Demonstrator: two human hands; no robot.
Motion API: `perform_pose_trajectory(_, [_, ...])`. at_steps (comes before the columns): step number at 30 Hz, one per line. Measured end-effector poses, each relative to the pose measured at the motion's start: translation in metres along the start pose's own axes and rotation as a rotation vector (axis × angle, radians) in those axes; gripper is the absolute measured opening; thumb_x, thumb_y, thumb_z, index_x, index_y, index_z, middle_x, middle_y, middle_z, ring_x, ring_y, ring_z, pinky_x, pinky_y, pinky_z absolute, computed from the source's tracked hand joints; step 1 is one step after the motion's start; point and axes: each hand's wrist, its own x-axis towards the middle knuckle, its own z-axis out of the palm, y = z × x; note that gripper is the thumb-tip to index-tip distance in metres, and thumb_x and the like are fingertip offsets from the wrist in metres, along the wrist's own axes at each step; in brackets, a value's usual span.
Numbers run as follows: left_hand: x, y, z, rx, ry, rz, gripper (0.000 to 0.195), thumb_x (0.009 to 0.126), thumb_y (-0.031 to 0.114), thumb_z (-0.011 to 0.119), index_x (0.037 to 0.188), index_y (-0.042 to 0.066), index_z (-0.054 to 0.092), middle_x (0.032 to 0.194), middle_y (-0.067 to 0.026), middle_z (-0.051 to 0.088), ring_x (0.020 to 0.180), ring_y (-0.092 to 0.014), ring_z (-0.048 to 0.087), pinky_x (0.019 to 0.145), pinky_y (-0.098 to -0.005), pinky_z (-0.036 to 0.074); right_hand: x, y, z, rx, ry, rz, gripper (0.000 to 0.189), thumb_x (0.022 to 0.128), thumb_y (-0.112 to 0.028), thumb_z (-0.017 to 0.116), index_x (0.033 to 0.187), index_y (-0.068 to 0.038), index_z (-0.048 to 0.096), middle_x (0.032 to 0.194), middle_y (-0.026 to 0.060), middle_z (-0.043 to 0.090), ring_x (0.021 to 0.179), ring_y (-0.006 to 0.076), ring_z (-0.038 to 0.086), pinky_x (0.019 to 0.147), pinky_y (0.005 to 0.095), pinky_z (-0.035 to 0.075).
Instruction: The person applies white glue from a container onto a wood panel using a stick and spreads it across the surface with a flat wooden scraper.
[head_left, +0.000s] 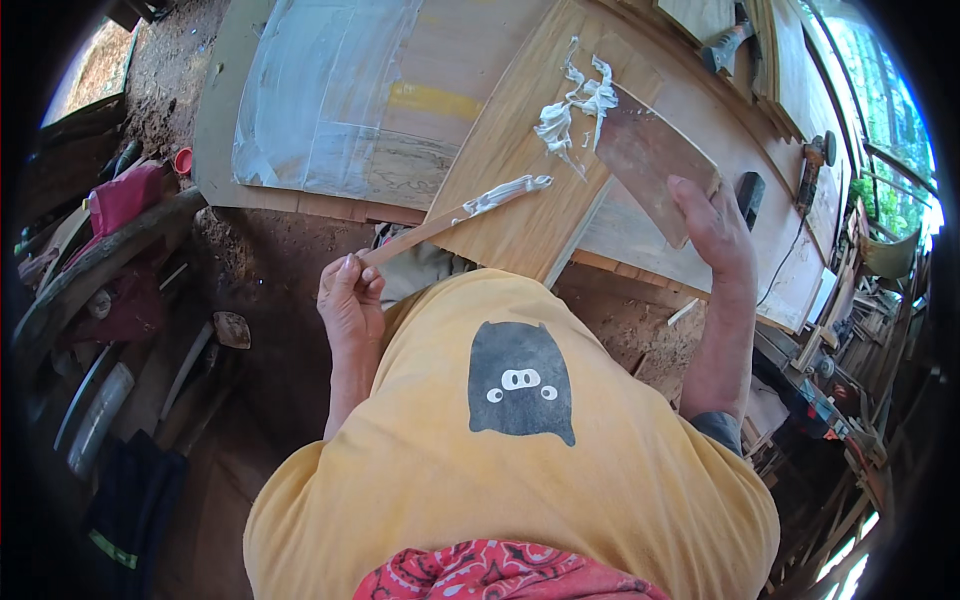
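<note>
My left hand (351, 298) grips the near end of a narrow wooden stick (412, 238). White paste (510, 193) coats the stick's far end, which is over a wooden board (510, 142). In my right hand (712, 221) is a flat, thin brown panel (652, 161), held like a spreader, with its far edge against a heap of white paste (574, 112) on the board. What the panel is made of I cannot tell. Left of the board lies a sheet (315, 97) smeared with whitish paste.
A hand saw or similar handled tool (731, 45) lies at the upper right. Farther down are a corded power tool (814, 169) and a dark block (750, 196). A pink plastic bag (127, 199) and a log (112, 247) are at left. Wood scraps (885, 300) crowd the right.
</note>
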Motion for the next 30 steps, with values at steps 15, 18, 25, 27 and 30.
perform_pose_trajectory(15, [-0.002,0.030,-0.021,0.058,-0.043,0.184,0.022,0.090,0.004,0.065,0.111,0.003,0.058,0.098,-0.0105,0.066,0.059,-0.010,0.052,0.054,-0.0238,0.046,-0.006,0.004,-0.001,0.081,-0.013,-0.094,0.046,0.089,-0.033,0.059,0.113,0.007,0.063,0.097,0.0185,0.068,0.094,0.0249,0.061,0.087,0.0365,0.048])
perform_pose_trajectory(18, [0.005,0.015,-0.020,-0.082,-0.022,-0.012,0.016,0.091,0.001,0.064,0.105,0.007,0.059,0.092,-0.0068,0.066,0.064,-0.010,0.057,0.056,-0.0247,0.047,-0.008,0.005,-0.001,0.113,0.019,-0.103,0.044,0.090,-0.031,0.059,0.113,0.006,0.064,0.097,0.0179,0.069,0.093,0.0248,0.061,0.087,0.0365,0.048])
perform_pose_trajectory(25, [0.007,0.003,-0.011,-0.058,-0.042,0.025,0.009,0.093,0.009,0.071,0.096,0.008,0.063,0.085,-0.0030,0.065,0.067,-0.011,0.060,0.059,-0.0236,0.051,-0.003,0.012,0.004,0.120,0.066,-0.113,0.043,0.089,-0.031,0.060,0.112,0.005,0.064,0.100,0.0179,0.069,0.093,0.0258,0.061,0.087,0.0364,0.048])
perform_pose_trajectory(27, [0.002,0.007,-0.006,-0.031,-0.045,0.140,0.009,0.093,0.011,0.072,0.091,0.010,0.063,0.082,-0.0007,0.065,0.064,-0.011,0.060,0.056,-0.0245,0.052,-0.001,0.008,0.007,0.130,0.058,-0.131,0.043,0.089,-0.031,0.060,0.112,0.005,0.064,0.099,0.0177,0.069,0.093,0.0256,0.061,0.087,0.0362,0.048])
perform_pose_trajectory(30, [0.005,0.003,-0.003,0.019,-0.004,0.149,0.011,0.093,0.014,0.073,0.089,0.013,0.063,0.081,0.0013,0.065,0.062,-0.010,0.060,0.053,-0.0262,0.053,0.004,0.015,0.006,0.084,0.033,-0.216,0.044,0.089,-0.031,0.060,0.113,0.005,0.064,0.099,0.0169,0.068,0.093,0.0249,0.060,0.087,0.0358,0.047])
